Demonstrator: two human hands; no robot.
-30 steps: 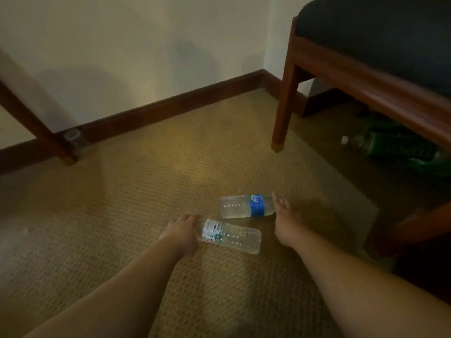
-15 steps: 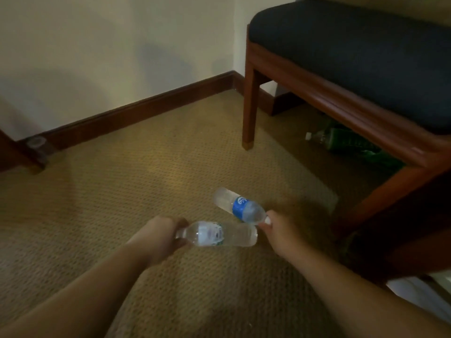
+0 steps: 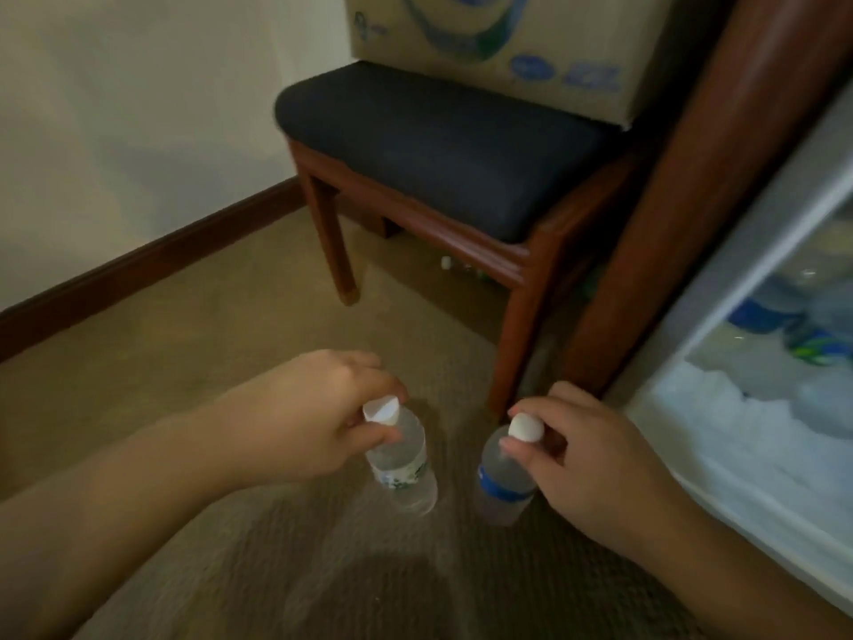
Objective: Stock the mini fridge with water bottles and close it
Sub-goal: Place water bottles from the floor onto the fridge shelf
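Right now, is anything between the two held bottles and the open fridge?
Nothing visible: the left hand and right hand each hold a bottle by the neck beside the open fridge, though earlier bottles already crowd its shelf.

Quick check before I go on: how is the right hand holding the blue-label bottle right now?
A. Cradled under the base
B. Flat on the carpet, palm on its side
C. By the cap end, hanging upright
C: the right hand pinches the blue-label bottle at its white cap, body hanging down above the carpet.

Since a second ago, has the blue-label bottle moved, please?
Yes. The blue-label bottle lay flat on the carpet; now it hangs upright, lifted off it by the right hand.
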